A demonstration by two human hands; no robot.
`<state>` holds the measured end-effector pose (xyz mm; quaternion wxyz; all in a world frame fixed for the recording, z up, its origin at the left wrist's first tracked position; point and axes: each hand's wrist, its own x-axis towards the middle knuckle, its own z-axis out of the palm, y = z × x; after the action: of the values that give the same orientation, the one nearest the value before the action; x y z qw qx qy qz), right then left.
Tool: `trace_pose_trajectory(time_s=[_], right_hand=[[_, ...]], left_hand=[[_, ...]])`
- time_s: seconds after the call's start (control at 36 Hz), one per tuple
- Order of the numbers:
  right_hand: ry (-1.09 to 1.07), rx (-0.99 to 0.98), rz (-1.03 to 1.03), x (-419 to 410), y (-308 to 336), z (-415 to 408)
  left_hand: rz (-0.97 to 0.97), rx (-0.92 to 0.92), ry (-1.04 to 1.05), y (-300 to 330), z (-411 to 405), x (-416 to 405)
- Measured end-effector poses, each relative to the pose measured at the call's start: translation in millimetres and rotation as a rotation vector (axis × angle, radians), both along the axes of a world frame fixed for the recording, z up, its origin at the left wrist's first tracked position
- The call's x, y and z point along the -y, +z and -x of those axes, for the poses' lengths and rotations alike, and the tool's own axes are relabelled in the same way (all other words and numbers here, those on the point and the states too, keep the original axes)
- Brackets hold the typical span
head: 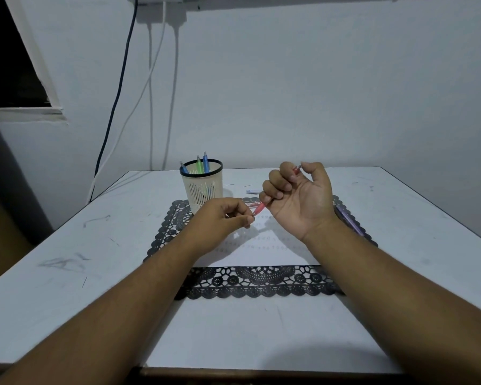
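Fingers [285, 180] of the right hand [303, 204] curl tightly round a red pen [259, 208], palm up, above the paper [261, 254]. Those of the left hand [220, 218] pinch the pen's lower tip. Beyond the left fingers stands a pen cup [202, 190]; a purple pen [348, 222] lies just right of the right wrist.

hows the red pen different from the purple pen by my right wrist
Colour: the red pen is red, the purple pen is pale purple. Pose: the red pen is held off the table, gripped in the right hand with the left hand pinching its lower end; the purple pen lies on the black lace mat. Both are slim pens, partly hidden by the right hand or wrist.
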<state>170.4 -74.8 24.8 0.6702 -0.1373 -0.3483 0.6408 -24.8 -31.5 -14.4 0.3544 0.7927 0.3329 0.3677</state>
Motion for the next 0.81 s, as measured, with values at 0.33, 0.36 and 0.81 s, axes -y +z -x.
trace_pose_trajectory(time_s=[0.33, 0.36, 0.81], right_hand=[[0.04, -0.006, -0.016, -0.4, -1.9, -1.9], [0.046, -0.008, -0.019, -0.5, -1.9, -2.6], [0.083, 0.033, -0.024, -2.1, -1.3, -6.0]], left_hand=[[0.021, 0.011, -0.018, -0.6, -1.1, -1.9], [0.023, 0.015, -0.02, -0.5, -1.0, -2.2], [0.001, -0.005, -0.036, -0.6, -0.7, -3.1]])
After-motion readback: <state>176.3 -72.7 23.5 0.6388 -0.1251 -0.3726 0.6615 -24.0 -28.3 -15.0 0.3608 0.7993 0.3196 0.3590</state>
